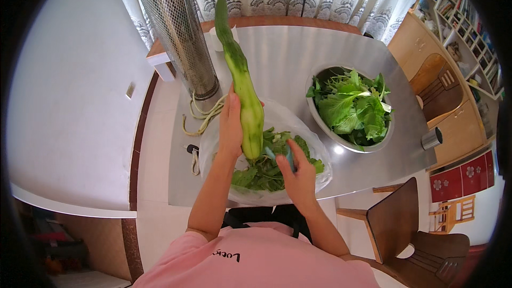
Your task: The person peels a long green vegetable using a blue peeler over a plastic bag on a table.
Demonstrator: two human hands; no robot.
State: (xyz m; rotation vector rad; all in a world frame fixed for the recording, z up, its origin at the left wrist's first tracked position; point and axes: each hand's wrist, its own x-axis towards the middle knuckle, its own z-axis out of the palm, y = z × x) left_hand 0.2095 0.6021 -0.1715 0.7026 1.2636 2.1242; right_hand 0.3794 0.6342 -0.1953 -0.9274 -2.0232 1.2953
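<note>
My left hand (231, 124) holds a long green gourd (249, 116) upright over a clear plastic bag (320, 156). The gourd's lower part is pale and peeled, while its upper part keeps darker green skin. My right hand (298, 172) grips a light blue peeler-like tool (289, 159), partly hidden by the fingers, just right of the gourd's lower end. Leafy green scraps (260, 176) lie in the bag beneath both hands. To the right, a metal bowl (316, 118) holds leafy greens (352, 108).
Long beans (206, 118) lie left of the bag, near a mesh metal cylinder (180, 32). A key with a cord (194, 156) is at the grey table's (276, 56) left edge. A metal cup (432, 139) is at its right edge, with a wooden chair (394, 220) below.
</note>
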